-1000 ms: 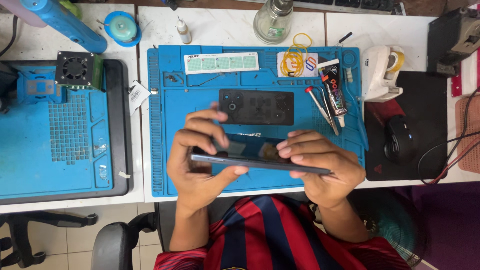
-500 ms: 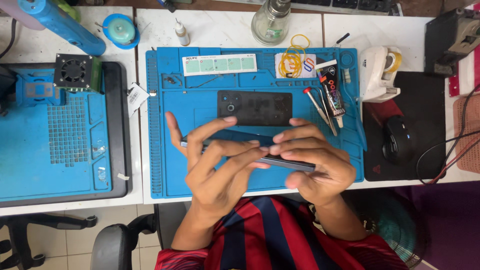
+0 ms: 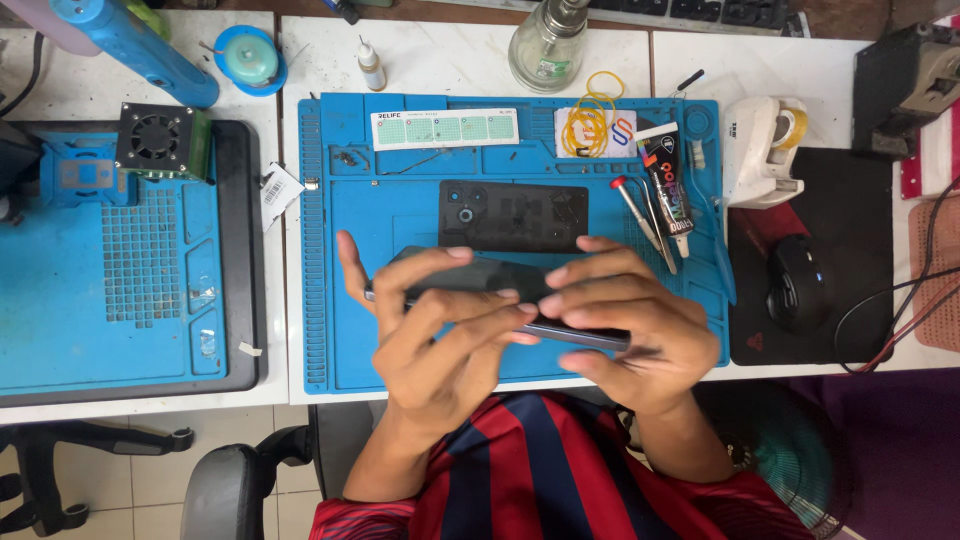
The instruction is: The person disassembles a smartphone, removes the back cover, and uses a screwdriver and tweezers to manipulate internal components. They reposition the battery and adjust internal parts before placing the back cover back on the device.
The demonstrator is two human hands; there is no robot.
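A dark smartphone [image 3: 480, 276] is held edge-on above the blue repair mat [image 3: 400, 215], between both hands. My left hand [image 3: 435, 335] wraps over its left half, fingers stretched across the top towards the right. My right hand [image 3: 625, 330] grips the right end, fingers curled over the upper edge and thumb beneath. A black phone back cover [image 3: 513, 214] with a round camera hole lies flat on the mat just beyond the hands.
A screwdriver [image 3: 632, 208], glue tube [image 3: 668, 186] and yellow rubber bands [image 3: 590, 120] lie on the mat's right. A tape dispenser [image 3: 762, 150], black mouse [image 3: 797, 282] and mouse pad sit right. A glass bottle [image 3: 545, 45] stands behind. A blue heating station [image 3: 120, 270] sits left.
My left hand slid from under the phone's left end to lie over its top, fingers reaching towards my right hand. The phone stayed above the mat.
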